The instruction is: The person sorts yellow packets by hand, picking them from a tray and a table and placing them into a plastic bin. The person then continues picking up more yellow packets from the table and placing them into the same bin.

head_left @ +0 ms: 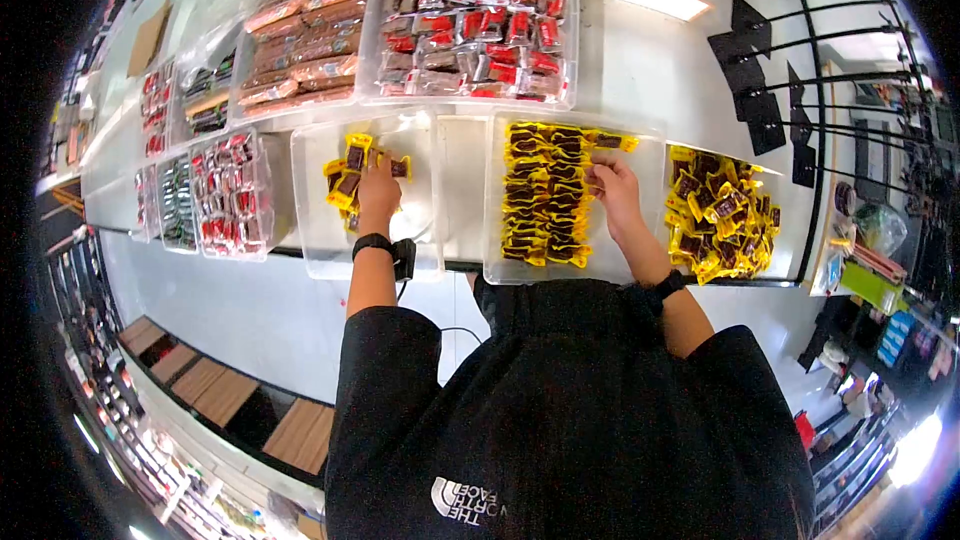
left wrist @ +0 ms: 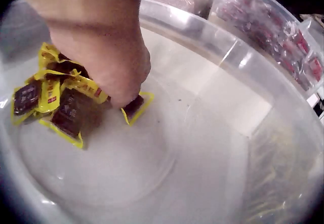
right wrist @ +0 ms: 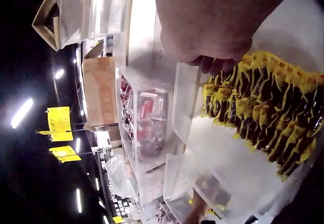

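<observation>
My left hand (head_left: pixel 378 190) reaches down into a clear plastic tub (head_left: pixel 425 240) with a small loose pile of yellow-edged, dark brown snack packets (left wrist: pixel 66 107). Its fingertips grip at a packet (left wrist: pixel 134 107) beside the pile, whose yellow edge sticks out below them. In the right-hand tub (head_left: pixel 650 215), similar packets stand tightly in two columns (head_left: pixel 545 195). One more packet (head_left: pixel 612 142) lies at the far end, beside these columns. My right hand (head_left: pixel 618 195) is just below that packet, fingers curled at the columns' edge; I cannot tell whether they hold a packet.
A loose heap of the same yellow packets (head_left: pixel 722 210) lies right of the tubs. Behind stand a large tub of red and brown packets (head_left: pixel 480 25) and a tub of long brown packs (head_left: pixel 310 35). More filled tubs (head_left: pixel 232 190) are at left; a black rack (head_left: pixel 830 80) stands right.
</observation>
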`<action>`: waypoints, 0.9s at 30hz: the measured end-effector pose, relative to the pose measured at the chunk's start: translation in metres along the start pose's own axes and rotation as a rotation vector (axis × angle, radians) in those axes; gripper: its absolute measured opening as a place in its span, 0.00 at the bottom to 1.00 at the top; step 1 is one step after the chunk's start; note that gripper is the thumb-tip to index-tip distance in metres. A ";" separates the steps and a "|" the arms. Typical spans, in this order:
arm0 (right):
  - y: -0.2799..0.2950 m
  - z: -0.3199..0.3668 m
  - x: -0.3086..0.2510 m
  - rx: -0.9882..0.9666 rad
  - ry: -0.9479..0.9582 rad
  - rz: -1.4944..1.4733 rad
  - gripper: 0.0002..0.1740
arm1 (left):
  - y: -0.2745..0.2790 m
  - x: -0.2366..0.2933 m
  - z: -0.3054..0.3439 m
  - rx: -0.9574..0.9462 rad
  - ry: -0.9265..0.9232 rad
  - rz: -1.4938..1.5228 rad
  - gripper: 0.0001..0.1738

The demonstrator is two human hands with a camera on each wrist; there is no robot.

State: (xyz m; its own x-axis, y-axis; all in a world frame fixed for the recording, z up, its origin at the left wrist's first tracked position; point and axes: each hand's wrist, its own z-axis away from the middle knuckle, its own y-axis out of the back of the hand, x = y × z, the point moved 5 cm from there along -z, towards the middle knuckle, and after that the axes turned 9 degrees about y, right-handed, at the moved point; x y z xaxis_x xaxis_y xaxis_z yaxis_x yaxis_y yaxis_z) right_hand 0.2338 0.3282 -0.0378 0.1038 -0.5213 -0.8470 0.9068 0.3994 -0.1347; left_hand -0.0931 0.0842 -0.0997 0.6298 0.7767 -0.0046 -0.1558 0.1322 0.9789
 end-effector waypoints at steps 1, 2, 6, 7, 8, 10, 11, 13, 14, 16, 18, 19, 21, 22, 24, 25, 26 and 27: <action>0.005 0.002 0.000 0.022 -0.012 0.062 0.09 | -0.003 0.006 0.002 -0.012 -0.031 -0.089 0.26; 0.010 0.006 0.000 0.040 -0.006 0.058 0.09 | -0.003 0.009 0.000 -0.011 -0.049 -0.086 0.26; 0.025 0.017 0.001 0.079 -0.009 0.103 0.12 | 0.007 0.016 -0.007 0.006 -0.085 -0.154 0.18; 0.027 0.019 0.003 0.085 -0.012 0.105 0.13 | 0.012 0.017 -0.007 -0.020 -0.084 -0.113 0.17; 0.030 0.020 0.005 0.092 -0.010 0.105 0.13 | 0.017 0.017 -0.005 -0.047 -0.080 -0.070 0.16; 0.029 0.024 0.006 0.090 -0.003 0.086 0.13 | 0.038 0.017 -0.002 -0.002 -0.006 0.047 0.17; 0.027 0.023 0.007 0.091 -0.002 0.084 0.13 | 0.052 0.014 0.000 0.047 0.076 0.162 0.18; 0.019 0.019 0.011 0.079 -0.046 0.107 0.11 | 0.065 0.004 0.006 0.242 0.189 0.426 0.17; 0.018 0.019 0.013 0.088 -0.043 0.107 0.11 | 0.066 0.007 0.007 0.240 0.181 0.430 0.17; 0.000 0.022 0.006 0.006 -0.049 0.128 0.12 | 0.092 0.013 0.012 0.334 0.156 1.045 0.14; -0.010 0.023 0.009 -0.065 -0.088 0.073 0.13 | 0.124 0.057 0.028 0.173 0.057 1.180 0.11; -0.018 0.025 0.013 -0.148 -0.133 0.014 0.13 | 0.129 0.082 0.034 0.050 0.034 1.289 0.11; -0.027 0.036 0.001 -0.201 -0.166 -0.069 0.14 | 0.128 0.138 0.047 -0.138 -0.025 1.384 0.11; -0.032 0.043 -0.003 -0.252 -0.198 -0.158 0.14 | 0.123 0.165 0.051 -0.202 -0.065 1.367 0.11; -0.027 0.047 -0.004 -0.265 -0.177 -0.228 0.13 | 0.106 0.215 0.059 -0.238 -0.175 1.320 0.11; -0.021 0.046 -0.005 -0.224 -0.099 -0.258 0.14 | 0.098 0.236 0.063 -0.247 -0.216 1.291 0.11; -0.013 0.046 -0.008 -0.182 -0.021 -0.287 0.14 | 0.093 0.253 0.067 -0.256 -0.256 1.261 0.11; -0.006 0.045 -0.010 -0.165 -0.014 -0.297 0.14 | 0.092 0.266 0.072 -0.296 -0.259 1.223 0.11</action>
State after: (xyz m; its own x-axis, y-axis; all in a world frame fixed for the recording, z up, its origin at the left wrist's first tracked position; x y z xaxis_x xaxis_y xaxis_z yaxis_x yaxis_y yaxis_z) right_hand 0.2460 0.2974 -0.0061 -0.1486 -0.6426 -0.7516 0.8202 0.3446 -0.4567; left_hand 0.1155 0.2587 0.0034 0.0813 0.3516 0.9326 -0.8758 -0.4215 0.2353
